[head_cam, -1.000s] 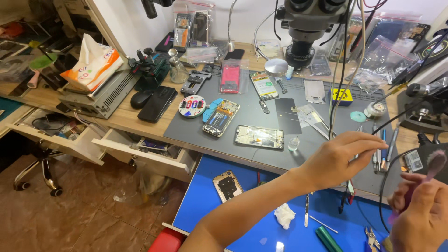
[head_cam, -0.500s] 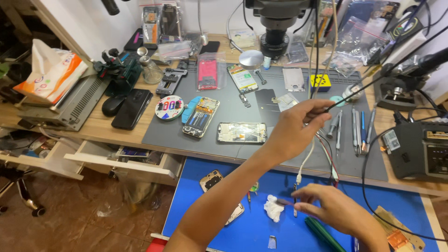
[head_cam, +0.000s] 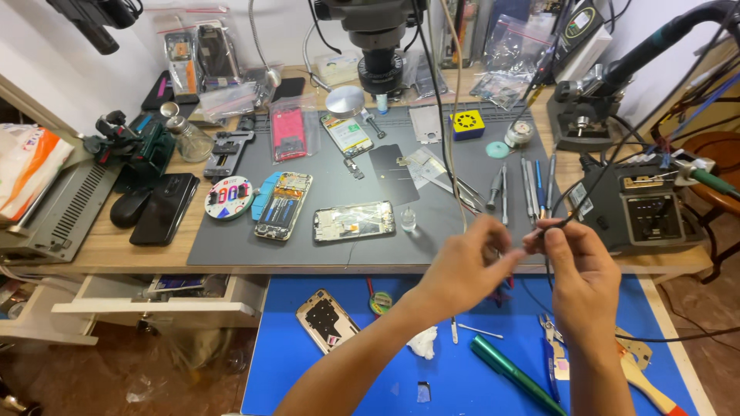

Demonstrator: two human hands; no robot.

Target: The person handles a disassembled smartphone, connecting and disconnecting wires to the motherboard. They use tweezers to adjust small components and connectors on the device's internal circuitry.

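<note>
Wood desk (head_cam: 116,250) w/ open drawer (head_cam: 154,306), brown floor (head_cam: 92,370)

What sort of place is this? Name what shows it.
Most likely a phone repair bench: a microscope hangs over a grey work mat, opened phones lie on it, and a soldering station stands alongside.

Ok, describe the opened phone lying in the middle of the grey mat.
The opened phone is a flat rectangular frame lying lengthwise, left to right, face-up on the grey mat. Its back is off, showing shiny metal shielding and internal parts. Nothing touches it; both hands work apart from it, to its right. A second opened phone lies beside it, to the left.
</note>
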